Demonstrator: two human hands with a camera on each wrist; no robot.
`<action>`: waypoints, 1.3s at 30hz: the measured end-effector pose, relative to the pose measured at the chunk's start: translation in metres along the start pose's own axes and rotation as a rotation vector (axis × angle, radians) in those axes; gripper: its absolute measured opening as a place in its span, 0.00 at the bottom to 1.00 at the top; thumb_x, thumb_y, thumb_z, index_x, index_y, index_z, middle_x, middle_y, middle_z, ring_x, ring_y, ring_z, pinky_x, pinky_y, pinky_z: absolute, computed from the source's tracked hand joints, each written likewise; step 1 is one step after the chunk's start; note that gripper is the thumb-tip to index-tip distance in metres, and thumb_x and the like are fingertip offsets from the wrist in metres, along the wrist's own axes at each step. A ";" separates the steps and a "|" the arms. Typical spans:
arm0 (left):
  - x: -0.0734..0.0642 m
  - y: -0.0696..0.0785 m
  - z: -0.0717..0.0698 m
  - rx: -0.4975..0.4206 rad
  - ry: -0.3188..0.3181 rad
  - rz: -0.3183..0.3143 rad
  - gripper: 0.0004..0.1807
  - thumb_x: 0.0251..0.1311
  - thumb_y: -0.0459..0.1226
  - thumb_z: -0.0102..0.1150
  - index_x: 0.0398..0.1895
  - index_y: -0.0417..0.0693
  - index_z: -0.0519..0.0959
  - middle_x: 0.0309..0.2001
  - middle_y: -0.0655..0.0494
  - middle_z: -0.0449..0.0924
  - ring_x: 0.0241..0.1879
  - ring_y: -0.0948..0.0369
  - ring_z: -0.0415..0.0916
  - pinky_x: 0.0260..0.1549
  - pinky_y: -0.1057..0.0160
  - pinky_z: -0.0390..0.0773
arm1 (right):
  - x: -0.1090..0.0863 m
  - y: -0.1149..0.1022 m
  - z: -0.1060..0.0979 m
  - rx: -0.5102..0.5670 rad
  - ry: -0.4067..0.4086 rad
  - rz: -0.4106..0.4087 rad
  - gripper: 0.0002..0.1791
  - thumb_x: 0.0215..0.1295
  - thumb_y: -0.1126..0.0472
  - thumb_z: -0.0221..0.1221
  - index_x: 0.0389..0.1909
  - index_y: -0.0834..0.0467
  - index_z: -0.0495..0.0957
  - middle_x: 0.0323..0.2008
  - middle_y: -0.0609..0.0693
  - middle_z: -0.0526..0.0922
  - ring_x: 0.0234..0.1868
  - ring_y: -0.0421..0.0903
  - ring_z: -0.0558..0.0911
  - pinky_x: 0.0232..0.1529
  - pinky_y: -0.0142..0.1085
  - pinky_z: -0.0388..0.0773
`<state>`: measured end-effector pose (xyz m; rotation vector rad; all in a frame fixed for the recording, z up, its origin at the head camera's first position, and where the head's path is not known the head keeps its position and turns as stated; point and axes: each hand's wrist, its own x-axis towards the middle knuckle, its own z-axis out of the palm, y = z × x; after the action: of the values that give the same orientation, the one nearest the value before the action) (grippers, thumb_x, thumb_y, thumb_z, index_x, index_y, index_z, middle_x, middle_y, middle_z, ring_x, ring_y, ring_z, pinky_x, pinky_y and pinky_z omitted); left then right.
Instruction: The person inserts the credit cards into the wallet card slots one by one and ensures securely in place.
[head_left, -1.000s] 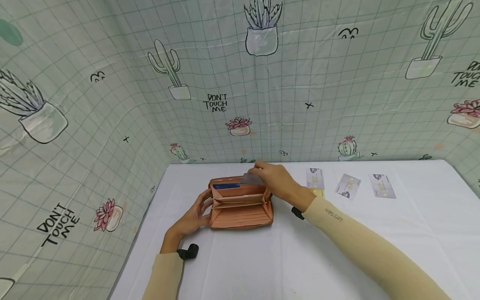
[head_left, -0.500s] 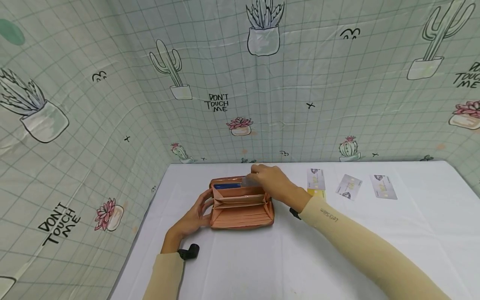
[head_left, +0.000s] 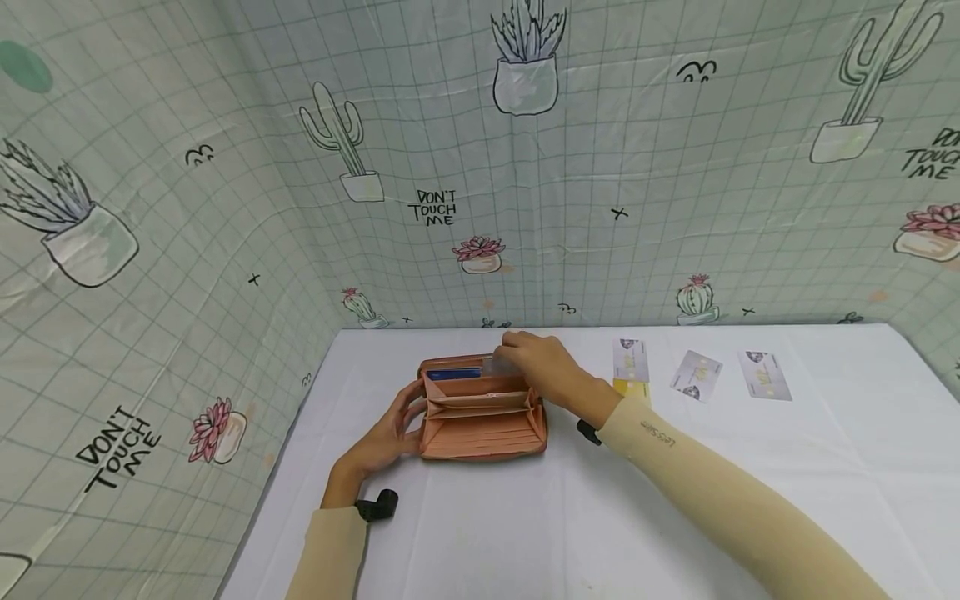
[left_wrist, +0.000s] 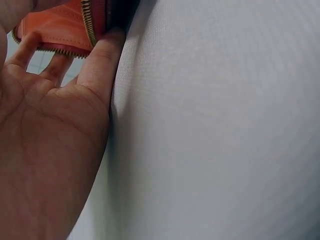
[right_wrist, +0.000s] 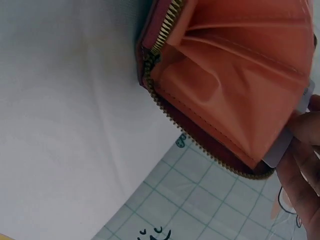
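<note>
An orange zip-around wallet [head_left: 483, 444] stands spread open on the white table, its pleated sides and brass zipper [right_wrist: 182, 127] showing in the right wrist view. My left hand [head_left: 384, 433] grips its left end, thumb low at the front and fingers behind, as the left wrist view of the hand [left_wrist: 55, 125] also shows. At the back compartment my right hand [head_left: 549, 367] pinches a grey card [right_wrist: 280, 149], which sits partly down inside the wallet. Beside that card a blue card [head_left: 453, 374] is tucked into the same back section.
Right of the wallet lie three silver-grey cards: one near card [head_left: 630, 358] overlapping a yellow card [head_left: 632, 389], a tilted middle card [head_left: 697, 375] and a far-right card [head_left: 765, 375]. A cactus-print cloth [head_left: 585, 250] rises behind the white table [head_left: 487, 533].
My right hand has lowered slightly, and the grey card has gone deeper into the wallet's back section. The left hand keeps its grip on the wallet.
</note>
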<state>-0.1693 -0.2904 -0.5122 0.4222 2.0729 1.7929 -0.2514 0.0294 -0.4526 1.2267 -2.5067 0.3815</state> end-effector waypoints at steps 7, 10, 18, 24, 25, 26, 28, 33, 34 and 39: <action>0.000 0.000 0.001 -0.019 -0.010 -0.002 0.59 0.62 0.22 0.66 0.87 0.48 0.38 0.86 0.42 0.34 0.84 0.41 0.37 0.66 0.71 0.68 | -0.002 -0.003 0.007 -0.046 -0.075 -0.009 0.22 0.57 0.73 0.75 0.51 0.53 0.87 0.44 0.50 0.82 0.45 0.46 0.86 0.34 0.39 0.86; 0.001 0.000 0.001 -0.019 -0.006 -0.003 0.58 0.63 0.22 0.66 0.87 0.48 0.38 0.86 0.42 0.34 0.84 0.41 0.37 0.65 0.71 0.69 | -0.001 -0.004 0.008 -0.049 -0.082 0.004 0.22 0.58 0.72 0.75 0.53 0.53 0.87 0.45 0.50 0.83 0.46 0.47 0.87 0.36 0.41 0.87; 0.002 -0.001 0.000 -0.018 -0.012 0.020 0.58 0.63 0.21 0.65 0.87 0.48 0.39 0.86 0.42 0.33 0.84 0.40 0.37 0.65 0.72 0.69 | 0.000 -0.010 0.006 -0.071 -0.078 0.004 0.12 0.67 0.68 0.70 0.49 0.54 0.89 0.43 0.50 0.84 0.44 0.48 0.86 0.32 0.41 0.87; 0.003 -0.002 0.000 -0.003 0.001 -0.004 0.60 0.59 0.19 0.65 0.87 0.50 0.39 0.86 0.44 0.34 0.84 0.42 0.39 0.66 0.72 0.68 | -0.003 -0.014 0.005 -0.058 -0.081 0.020 0.12 0.68 0.70 0.68 0.50 0.56 0.89 0.44 0.51 0.86 0.45 0.50 0.87 0.31 0.42 0.87; 0.003 -0.002 0.000 -0.001 0.003 -0.009 0.60 0.59 0.19 0.65 0.87 0.50 0.39 0.86 0.44 0.35 0.84 0.42 0.39 0.66 0.72 0.68 | -0.004 -0.014 0.004 -0.051 -0.087 0.029 0.12 0.68 0.70 0.68 0.50 0.56 0.88 0.44 0.52 0.87 0.46 0.50 0.87 0.32 0.42 0.87; 0.003 -0.002 -0.001 -0.003 0.003 -0.011 0.60 0.59 0.19 0.65 0.87 0.50 0.39 0.86 0.44 0.34 0.84 0.42 0.39 0.66 0.72 0.68 | -0.005 -0.015 0.004 -0.042 -0.094 0.040 0.13 0.69 0.70 0.67 0.51 0.57 0.88 0.45 0.52 0.87 0.47 0.51 0.87 0.33 0.43 0.87; 0.002 -0.002 -0.001 -0.007 -0.001 -0.009 0.60 0.59 0.19 0.64 0.87 0.49 0.39 0.86 0.44 0.34 0.84 0.41 0.38 0.66 0.72 0.69 | -0.006 -0.016 0.003 -0.015 -0.104 0.060 0.13 0.70 0.70 0.66 0.53 0.57 0.87 0.48 0.53 0.88 0.49 0.52 0.88 0.35 0.43 0.88; 0.002 -0.001 0.000 -0.025 -0.007 0.004 0.59 0.59 0.18 0.63 0.87 0.48 0.39 0.86 0.42 0.33 0.84 0.40 0.36 0.65 0.72 0.70 | -0.011 -0.018 0.002 0.052 -0.101 0.085 0.13 0.71 0.71 0.63 0.53 0.60 0.86 0.50 0.55 0.89 0.51 0.52 0.88 0.37 0.44 0.88; 0.002 -0.001 0.000 -0.026 -0.007 0.005 0.59 0.60 0.18 0.63 0.87 0.47 0.38 0.86 0.42 0.33 0.84 0.39 0.36 0.64 0.72 0.70 | -0.012 -0.018 0.001 0.058 -0.098 0.086 0.13 0.72 0.71 0.63 0.53 0.60 0.86 0.49 0.55 0.89 0.51 0.52 0.88 0.37 0.44 0.88; 0.002 0.000 0.001 -0.023 -0.001 -0.004 0.59 0.61 0.19 0.64 0.87 0.47 0.38 0.85 0.41 0.33 0.84 0.39 0.36 0.64 0.73 0.69 | -0.017 -0.019 -0.001 0.077 -0.106 0.085 0.14 0.74 0.70 0.61 0.57 0.59 0.84 0.50 0.55 0.88 0.52 0.53 0.88 0.41 0.45 0.88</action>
<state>-0.1706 -0.2888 -0.5126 0.4123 2.0494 1.8119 -0.2262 0.0309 -0.4567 1.2014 -2.6634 0.4489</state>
